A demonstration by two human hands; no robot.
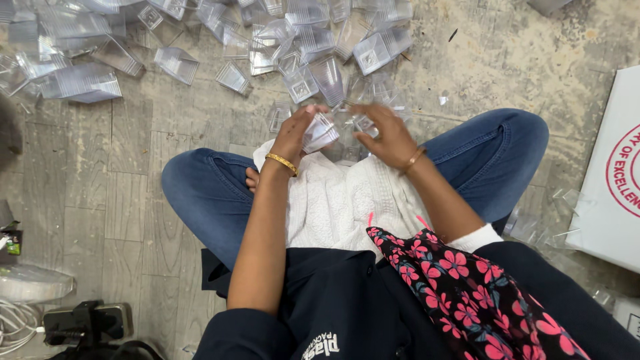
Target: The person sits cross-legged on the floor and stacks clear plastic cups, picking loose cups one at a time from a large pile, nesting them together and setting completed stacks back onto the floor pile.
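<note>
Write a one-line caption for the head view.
Seated cross-legged, left hand holds a clear plastic cup; right hand fingers another.

Blue jeans [207,193] are being worn on the crossed legs, with a white textured knitted garment [340,200] lying over the lap. A dark navy top [333,300] with a small white printed mark near its lower edge is being worn on the torso, its sleeves reaching just past the elbows. A black scarf [467,287] patterned with pink flowers is being draped across it. A gold bangle [282,162] is being worn on the left wrist, and a thinner bangle [413,160] on the right.
</note>
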